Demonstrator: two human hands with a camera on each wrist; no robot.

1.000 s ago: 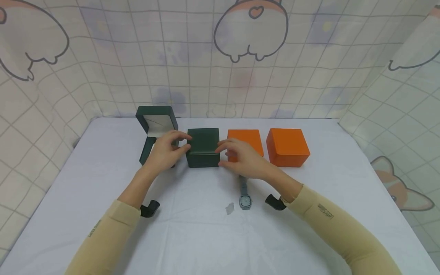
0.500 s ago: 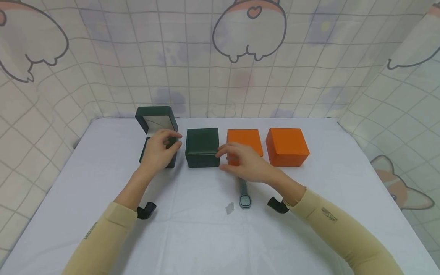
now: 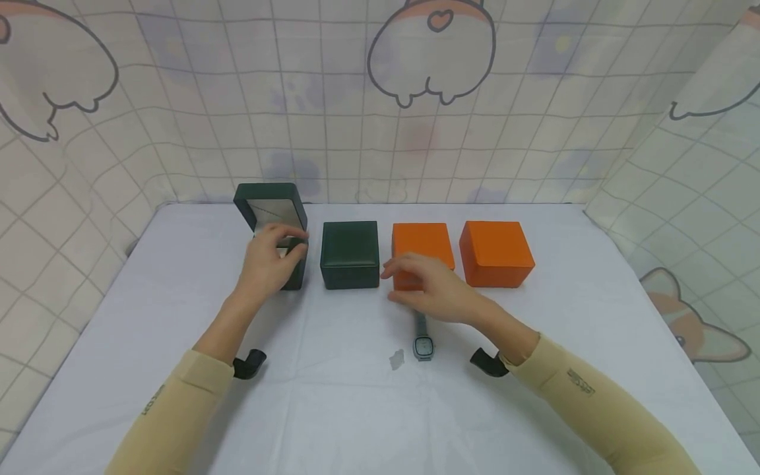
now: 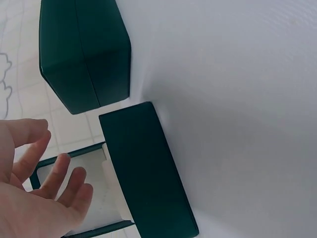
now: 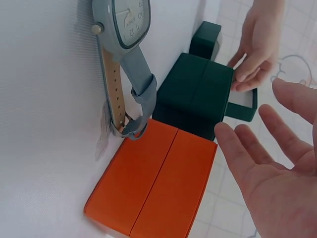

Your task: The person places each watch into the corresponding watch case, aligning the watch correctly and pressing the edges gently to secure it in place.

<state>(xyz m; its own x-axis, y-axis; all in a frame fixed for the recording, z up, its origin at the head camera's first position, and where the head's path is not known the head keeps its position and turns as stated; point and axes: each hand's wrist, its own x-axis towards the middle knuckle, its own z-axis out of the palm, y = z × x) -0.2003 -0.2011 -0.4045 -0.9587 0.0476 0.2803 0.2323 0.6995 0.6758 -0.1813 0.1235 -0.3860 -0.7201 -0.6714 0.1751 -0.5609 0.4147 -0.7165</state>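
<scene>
My left hand hovers over the open green watch box, whose lid stands raised with a pale lining. Its fingers are loosely bent with nothing between them, as the left wrist view also shows. Beside that box sits a closed green box. My right hand is held in front of the nearer orange box, fingers relaxed and holding nothing. Below that hand lies a blue-grey wristwatch with its strap buckled in a loop, seen close in the right wrist view. The right hand partly covers the orange box.
A second orange box closes the row on the right. A small grey flat scrap lies left of the watch. All stand on a white-covered table, with a patterned cloth hanging behind.
My left hand has left the closed green box and moved left over the open one. My right hand has drawn away from the closed green box, slightly right and nearer. The boxes keep their places.
</scene>
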